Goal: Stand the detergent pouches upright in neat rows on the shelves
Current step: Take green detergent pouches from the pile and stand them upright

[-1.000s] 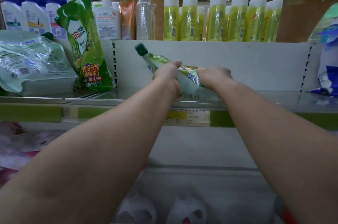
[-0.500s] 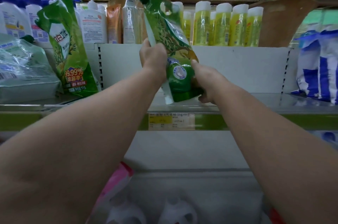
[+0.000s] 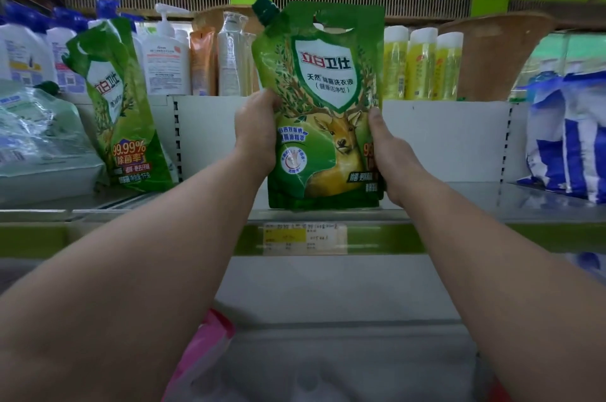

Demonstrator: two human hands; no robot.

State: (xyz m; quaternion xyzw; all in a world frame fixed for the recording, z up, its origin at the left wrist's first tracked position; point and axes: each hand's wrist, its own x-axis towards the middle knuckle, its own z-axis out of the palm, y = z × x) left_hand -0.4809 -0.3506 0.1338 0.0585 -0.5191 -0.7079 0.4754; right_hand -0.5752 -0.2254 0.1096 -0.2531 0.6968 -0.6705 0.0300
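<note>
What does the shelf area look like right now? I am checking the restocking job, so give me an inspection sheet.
Surface: metal shelf, with a price label on its front edge.
Job's things: green deer pouch upright, front facing out, base at the shelf's front edge; second green pouch leaning at left.
Clutter: pale pouch lying flat at far left; blue-and-white bags at right.
Grippers: left hand and right hand grip the deer pouch's two sides.
Cables: nothing seen.
Surroundings: upper shelf with yellow bottles, a pump bottle and blue-capped bottles; pink package below.
</note>
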